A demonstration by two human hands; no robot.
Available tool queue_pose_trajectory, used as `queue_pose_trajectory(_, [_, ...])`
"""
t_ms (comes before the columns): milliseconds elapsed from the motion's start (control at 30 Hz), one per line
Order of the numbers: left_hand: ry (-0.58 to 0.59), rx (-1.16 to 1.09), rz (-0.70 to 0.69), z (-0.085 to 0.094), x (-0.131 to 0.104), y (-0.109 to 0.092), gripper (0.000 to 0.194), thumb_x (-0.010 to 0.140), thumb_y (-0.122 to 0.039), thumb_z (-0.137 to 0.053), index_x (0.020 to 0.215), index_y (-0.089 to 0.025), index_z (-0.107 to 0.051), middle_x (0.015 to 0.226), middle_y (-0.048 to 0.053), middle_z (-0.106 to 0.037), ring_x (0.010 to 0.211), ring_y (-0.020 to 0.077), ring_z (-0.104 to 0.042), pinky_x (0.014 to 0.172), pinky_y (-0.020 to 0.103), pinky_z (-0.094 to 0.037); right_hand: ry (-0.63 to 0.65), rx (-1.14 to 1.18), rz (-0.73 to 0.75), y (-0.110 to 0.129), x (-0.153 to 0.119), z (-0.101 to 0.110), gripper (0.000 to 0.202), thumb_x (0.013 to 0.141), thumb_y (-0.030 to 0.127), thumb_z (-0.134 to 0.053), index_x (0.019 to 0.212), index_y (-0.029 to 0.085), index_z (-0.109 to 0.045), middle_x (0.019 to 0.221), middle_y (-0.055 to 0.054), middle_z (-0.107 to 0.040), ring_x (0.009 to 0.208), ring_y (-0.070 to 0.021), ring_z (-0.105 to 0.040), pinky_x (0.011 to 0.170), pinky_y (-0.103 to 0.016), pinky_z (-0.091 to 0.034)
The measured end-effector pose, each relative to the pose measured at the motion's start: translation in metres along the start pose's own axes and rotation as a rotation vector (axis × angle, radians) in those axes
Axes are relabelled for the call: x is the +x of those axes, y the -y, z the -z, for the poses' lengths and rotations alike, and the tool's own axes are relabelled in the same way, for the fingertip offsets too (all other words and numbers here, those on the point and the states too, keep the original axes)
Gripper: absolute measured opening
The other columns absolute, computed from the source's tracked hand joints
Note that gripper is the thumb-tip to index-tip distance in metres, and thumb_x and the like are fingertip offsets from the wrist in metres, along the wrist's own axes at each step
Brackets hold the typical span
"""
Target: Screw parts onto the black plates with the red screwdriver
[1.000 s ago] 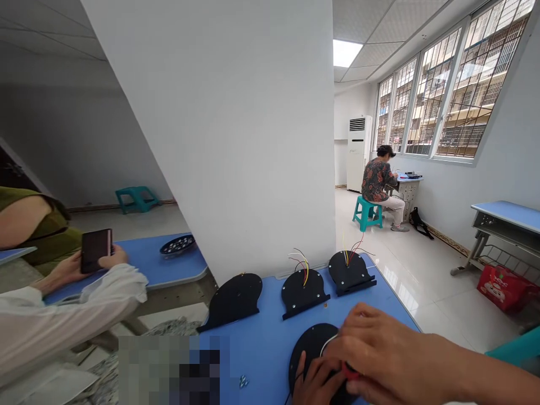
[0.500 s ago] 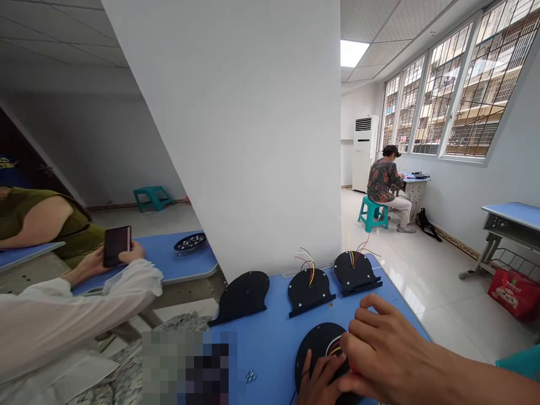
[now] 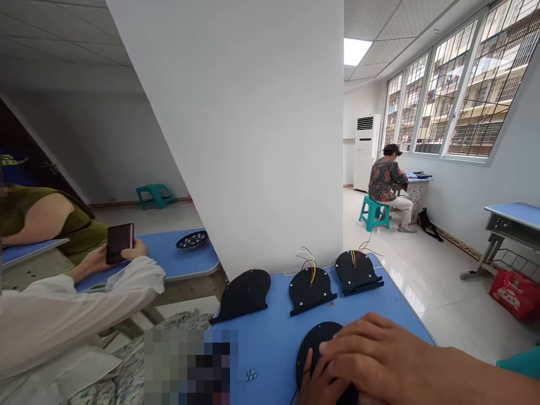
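The black round plate (image 3: 317,346) is sitting at the bottom centre of the frame, flat on the blue tabletop (image 3: 270,337), and the person is working on it with both hands. The right hand (image 3: 371,354) is lying over the plate's right side, fingers curled down and pressing on something underneath; what it's got hold of is hidden, so can't tell. The left hand (image 3: 316,382) is coming up from the bottom edge, thumb resting on the plate, looks like it's pinning it more than gripping.

To do this bit well, probably best keeping that left thumb pushing down so the plate isn't sliding around, and working the right fingers slowly since they're covering the spot completely.

Just beyond, toward the middle of the frame, three more black plates are lined up: a bare one (image 3: 244,292), one with yellow and red wires (image 3: 310,289), and another wired one (image 3: 358,271). A few small screws (image 3: 252,374) are lying left of the hands.

On the left, another person's hand is holding a phone (image 3: 119,243). Someone else is sitting on a teal stool (image 3: 373,212) at right centre, by the windows.
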State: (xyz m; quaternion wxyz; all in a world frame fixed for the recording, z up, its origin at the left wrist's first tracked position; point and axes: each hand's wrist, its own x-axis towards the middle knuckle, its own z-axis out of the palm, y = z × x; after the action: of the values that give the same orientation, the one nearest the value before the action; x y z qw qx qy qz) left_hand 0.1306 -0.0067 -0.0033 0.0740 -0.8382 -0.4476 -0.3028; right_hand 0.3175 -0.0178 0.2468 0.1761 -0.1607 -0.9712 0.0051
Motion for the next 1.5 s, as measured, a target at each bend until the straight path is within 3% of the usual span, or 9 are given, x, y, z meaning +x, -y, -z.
queue_pose_trajectory(200, [0.01, 0.15, -0.168, -0.002, -0.004, 0.009, 0.03, 0.09, -0.047, -0.06, 0.119, -0.049, -0.062, 0.107, -0.008, -0.076, 0.092, 0.0164, -0.069, 0.098, 0.043, -0.055, -0.25, -0.221, -0.046, -0.003, 0.0, -0.014, 0.045, 0.105, 0.038, -0.034, 0.069, 0.02, -0.051, 0.057, 0.001, -0.055, 0.053, -0.0153, -0.042, 0.066, -0.033, -0.038])
queue_pose_trajectory(367, [-0.046, 0.218, -0.216, -0.006, -0.006, 0.012, 0.04, 0.087, -0.058, -0.056, 0.126, -0.05, -0.057, 0.12, -0.005, -0.071, 0.101, 0.0208, -0.065, 0.093, 0.047, -0.056, -0.073, -0.034, -0.04, 0.004, 0.001, 0.002, 0.034, 0.108, 0.032, -0.027, 0.109, 0.017, -0.058, 0.098, -0.006, -0.07, 0.095, -0.0183, -0.059, 0.083, -0.03, -0.041])
queue_pose_trajectory(533, [-0.044, 0.178, -0.277, 0.001, -0.002, 0.016, 0.035, 0.089, -0.05, -0.059, 0.123, -0.045, -0.061, 0.119, -0.007, -0.072, 0.095, 0.0145, -0.066, 0.103, 0.037, -0.05, -0.224, -0.258, -0.087, 0.0, -0.003, -0.014, 0.039, 0.104, 0.032, -0.037, 0.07, 0.02, -0.051, 0.059, 0.001, -0.054, 0.054, -0.0151, -0.042, 0.068, -0.033, -0.036])
queue_pose_trajectory(600, [-0.036, 0.144, -0.248, 0.001, -0.002, 0.013, 0.033, 0.09, -0.05, -0.058, 0.123, -0.046, -0.061, 0.119, -0.008, -0.072, 0.097, 0.0149, -0.066, 0.105, 0.039, -0.049, -0.253, -0.281, -0.089, 0.0, -0.002, -0.016, 0.039, 0.105, 0.037, -0.035, 0.075, 0.019, -0.054, 0.061, 0.0, -0.056, 0.058, -0.0165, -0.045, 0.066, -0.033, -0.035])
queue_pose_trajectory(767, [0.006, 0.158, -0.174, -0.002, -0.003, 0.007, 0.046, 0.08, -0.068, -0.06, 0.122, -0.047, -0.061, 0.118, -0.006, -0.073, 0.102, 0.0212, -0.067, 0.099, 0.048, -0.053, -0.008, -0.048, -0.082, 0.004, -0.002, 0.0, 0.019, 0.105, 0.028, -0.039, 0.105, 0.019, -0.055, 0.089, -0.002, -0.068, 0.081, -0.0165, -0.056, 0.076, -0.029, -0.039])
queue_pose_trajectory(967, [-0.02, 0.134, -0.255, -0.006, -0.003, 0.015, 0.057, 0.078, -0.073, -0.057, 0.127, -0.044, -0.058, 0.116, -0.006, -0.072, 0.099, 0.0165, -0.066, 0.108, 0.042, -0.045, -0.282, -0.255, -0.16, -0.001, -0.005, -0.016, 0.035, 0.105, 0.037, -0.036, 0.078, 0.019, -0.05, 0.061, 0.001, -0.054, 0.056, -0.0156, -0.04, 0.061, -0.032, -0.033])
queue_pose_trajectory(1133, [0.015, 0.14, -0.201, -0.004, -0.006, 0.013, 0.055, 0.077, -0.071, -0.06, 0.126, -0.045, -0.059, 0.122, -0.004, -0.071, 0.102, 0.0204, -0.066, 0.105, 0.048, -0.048, -0.034, -0.032, -0.125, 0.004, -0.005, -0.004, 0.018, 0.105, 0.029, -0.038, 0.105, 0.018, -0.052, 0.084, -0.002, -0.066, 0.076, -0.0172, -0.055, 0.067, -0.029, -0.041])
queue_pose_trajectory(1333, [0.088, -0.047, -0.047, -0.023, -0.014, 0.01, 0.057, 0.073, -0.069, -0.066, 0.126, -0.047, -0.059, 0.119, -0.002, -0.073, 0.106, 0.0236, -0.067, 0.112, 0.06, -0.039, -0.302, -0.232, -0.162, -0.001, -0.008, -0.023, 0.027, 0.106, 0.037, -0.033, 0.097, 0.017, -0.049, 0.064, 0.0, -0.059, 0.054, -0.0159, -0.047, 0.055, -0.031, -0.036])
queue_pose_trajectory(1500, [0.088, -0.211, -0.027, -0.008, -0.004, 0.012, 0.052, 0.072, -0.072, -0.065, 0.116, -0.044, -0.068, 0.114, 0.002, -0.076, 0.103, 0.027, -0.071, 0.104, 0.063, -0.046, -0.24, -0.09, -0.236, -0.005, -0.013, -0.01, 0.025, 0.107, 0.037, -0.03, 0.108, 0.021, -0.048, 0.079, -0.002, -0.068, 0.063, -0.0168, -0.06, 0.065, -0.031, -0.048])
